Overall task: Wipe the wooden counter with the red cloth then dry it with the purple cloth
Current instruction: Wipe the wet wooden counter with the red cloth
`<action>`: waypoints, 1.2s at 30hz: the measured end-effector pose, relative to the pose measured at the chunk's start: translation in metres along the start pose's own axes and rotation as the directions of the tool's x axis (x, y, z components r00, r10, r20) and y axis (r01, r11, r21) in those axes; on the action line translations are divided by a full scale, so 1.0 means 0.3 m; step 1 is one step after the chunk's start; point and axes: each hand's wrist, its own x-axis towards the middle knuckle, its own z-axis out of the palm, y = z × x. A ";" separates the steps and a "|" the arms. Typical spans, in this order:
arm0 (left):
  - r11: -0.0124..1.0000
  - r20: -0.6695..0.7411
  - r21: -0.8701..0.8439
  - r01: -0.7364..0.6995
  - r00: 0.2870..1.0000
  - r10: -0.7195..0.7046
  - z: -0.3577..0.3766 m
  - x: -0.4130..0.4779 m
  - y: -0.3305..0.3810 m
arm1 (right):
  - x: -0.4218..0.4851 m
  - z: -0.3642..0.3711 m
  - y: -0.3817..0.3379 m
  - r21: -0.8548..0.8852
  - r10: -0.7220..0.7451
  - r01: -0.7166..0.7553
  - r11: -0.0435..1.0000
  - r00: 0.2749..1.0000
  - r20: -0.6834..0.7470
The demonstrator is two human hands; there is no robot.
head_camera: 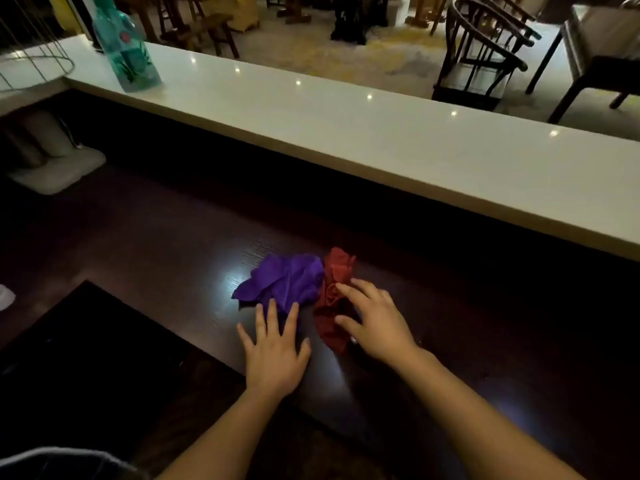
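Observation:
A crumpled purple cloth [287, 282] and a crumpled red cloth [334, 296] lie side by side, touching, on the dark wooden counter [173, 244]. My left hand [275, 351] rests flat with fingers spread, its fingertips on the near edge of the purple cloth. My right hand [375, 322] is open with fingers curved over the right side of the red cloth, touching it without a closed grip.
A raised white ledge [381, 140] runs along the far side of the counter, with a teal patterned bottle [126, 50] standing on it at left. A grey holder [52, 157] sits at far left. A dark inset panel [86, 341] lies near left. Chairs stand beyond the ledge.

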 end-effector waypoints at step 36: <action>0.986 -0.015 0.144 -0.084 0.996 0.087 0.001 0.032 -0.002 | -0.257 0.249 0.060 -0.233 0.254 -0.313 0.921 0.934 -0.251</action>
